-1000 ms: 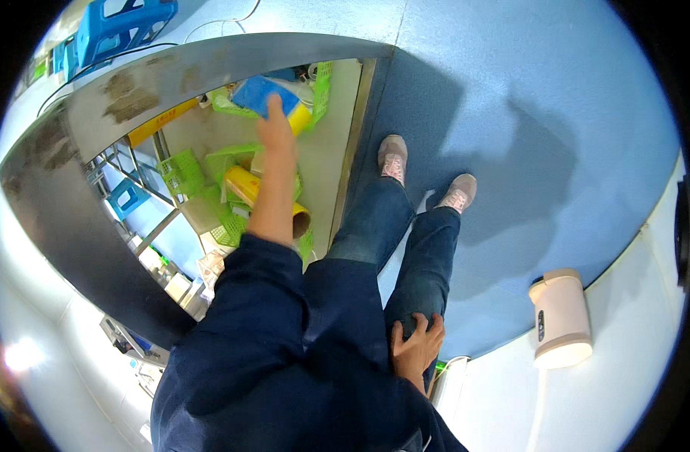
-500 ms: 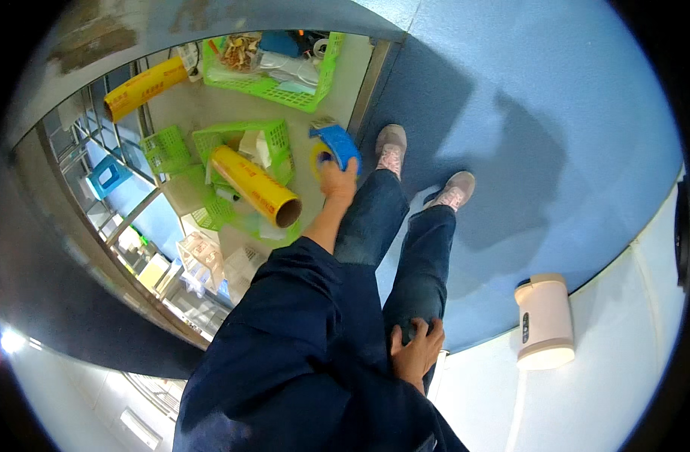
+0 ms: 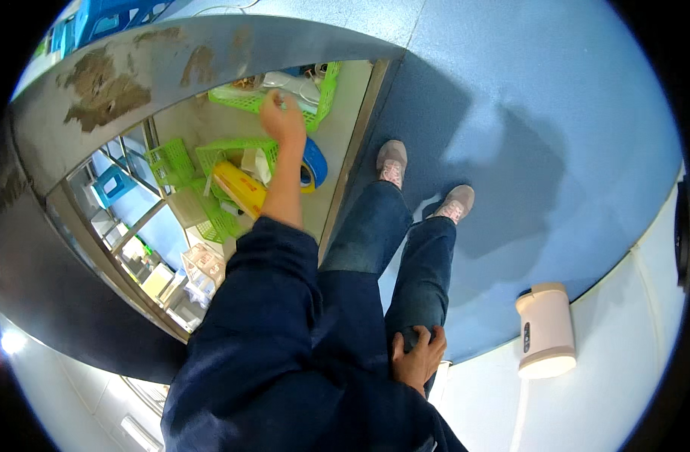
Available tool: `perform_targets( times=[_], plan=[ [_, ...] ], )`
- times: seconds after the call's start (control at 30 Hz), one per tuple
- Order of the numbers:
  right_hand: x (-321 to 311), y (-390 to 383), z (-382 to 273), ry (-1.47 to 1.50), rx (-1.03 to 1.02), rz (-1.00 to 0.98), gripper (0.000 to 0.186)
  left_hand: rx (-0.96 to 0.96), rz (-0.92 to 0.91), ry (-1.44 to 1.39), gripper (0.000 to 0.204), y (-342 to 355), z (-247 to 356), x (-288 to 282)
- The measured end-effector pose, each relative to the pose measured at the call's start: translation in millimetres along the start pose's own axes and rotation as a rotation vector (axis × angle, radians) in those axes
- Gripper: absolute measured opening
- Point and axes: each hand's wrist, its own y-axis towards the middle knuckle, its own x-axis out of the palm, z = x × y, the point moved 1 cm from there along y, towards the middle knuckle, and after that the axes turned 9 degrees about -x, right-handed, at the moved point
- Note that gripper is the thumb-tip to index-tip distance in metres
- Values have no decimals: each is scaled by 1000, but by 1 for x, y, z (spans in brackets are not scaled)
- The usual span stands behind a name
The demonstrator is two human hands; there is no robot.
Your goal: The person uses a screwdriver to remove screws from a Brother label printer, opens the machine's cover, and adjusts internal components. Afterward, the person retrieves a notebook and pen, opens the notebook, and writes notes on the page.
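My left hand [image 3: 283, 119] is over the near edge of a green plastic basket [image 3: 326, 94] holding clear bags, cords and small items. Its fingers look bent but are blurred, so I cannot tell whether they hold anything. Beside my left wrist, a roll of blue tape [image 3: 315, 160] with yellow at its inner side lies on the shelf. A yellow film roll [image 3: 238, 185] rests across a smaller green basket [image 3: 232, 145], its near end hidden by my forearm. My right hand [image 3: 419, 360] lies on my knee, fingers spread and holding nothing.
A metal frame edge [image 3: 356, 143] borders the grey shelf on the right. Another green basket [image 3: 170, 160] stands at its left. A stained metal beam [image 3: 107, 90] curves across the far side. A beige appliance [image 3: 547, 331] stands by the white wall at right.
My left hand has let go of the blue tape and moved up and left to the far basket. The view has shifted slightly. My right hand stays on the knee.
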Motion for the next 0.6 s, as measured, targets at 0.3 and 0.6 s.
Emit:
perform_targets(
  times=[0.3,0.6],
  plan=[
    [-10,-3,-10,0,-20,80,39,-330,-246,334,34,88,106,55],
    [-25,-6,-11,-83,-355,63,36,24,142,-64,28,-66,132,-137]
  ],
)
